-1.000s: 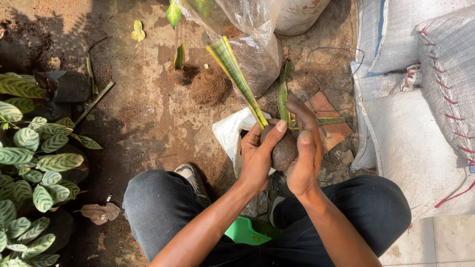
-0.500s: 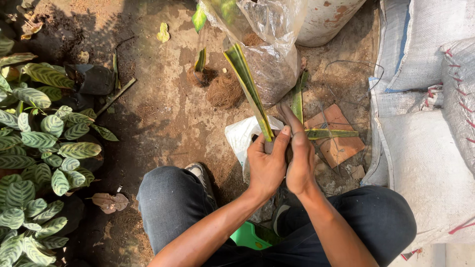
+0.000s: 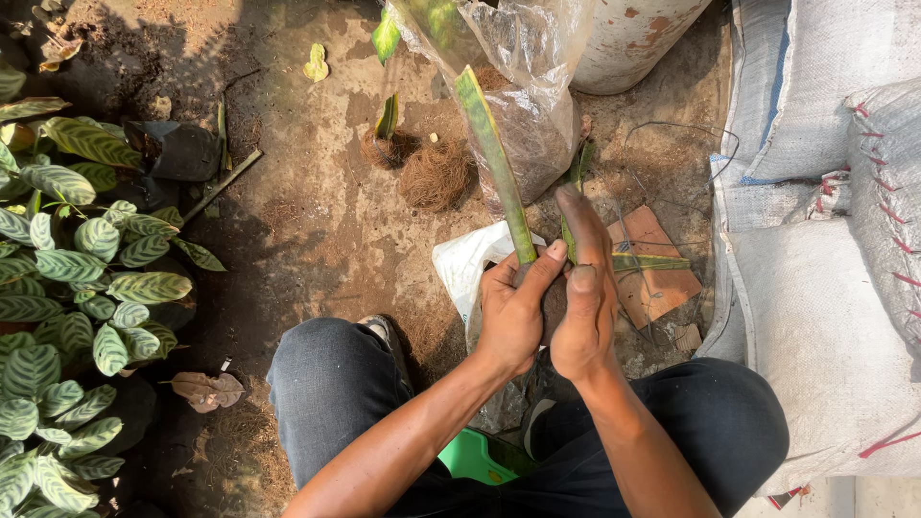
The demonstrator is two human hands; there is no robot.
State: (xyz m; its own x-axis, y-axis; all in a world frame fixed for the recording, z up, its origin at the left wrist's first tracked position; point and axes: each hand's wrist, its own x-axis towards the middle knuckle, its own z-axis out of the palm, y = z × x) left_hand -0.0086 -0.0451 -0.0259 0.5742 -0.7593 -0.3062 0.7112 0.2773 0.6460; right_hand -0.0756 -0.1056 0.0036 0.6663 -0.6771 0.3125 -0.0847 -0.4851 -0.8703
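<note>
My left hand (image 3: pixel 511 309) and my right hand (image 3: pixel 585 293) are cupped together around the dark soil root ball (image 3: pixel 554 305) of a small plant, held above my knees. A long green leaf with yellow edges (image 3: pixel 492 158) rises from between my thumbs toward the top of the view. A shorter leaf (image 3: pixel 576 182) stands behind my right fingers. Most of the root ball is hidden by my palms. A white plastic bag (image 3: pixel 460 264) lies on the ground just under my hands.
A clear plastic bag of fibrous soil (image 3: pixel 523 86) stands ahead, with a coconut-fibre clump (image 3: pixel 436 177) and a small seedling (image 3: pixel 387 120) beside it. Striped-leaf potted plants (image 3: pixel 77 278) fill the left. White woven sacks (image 3: pixel 825 249) line the right. A brick piece (image 3: pixel 657 278) lies near my right hand.
Both hands have closed tighter around the root ball, and my right fingers now stretch up along the short leaf. The view has shifted slightly, and the tall leaf stands more upright.
</note>
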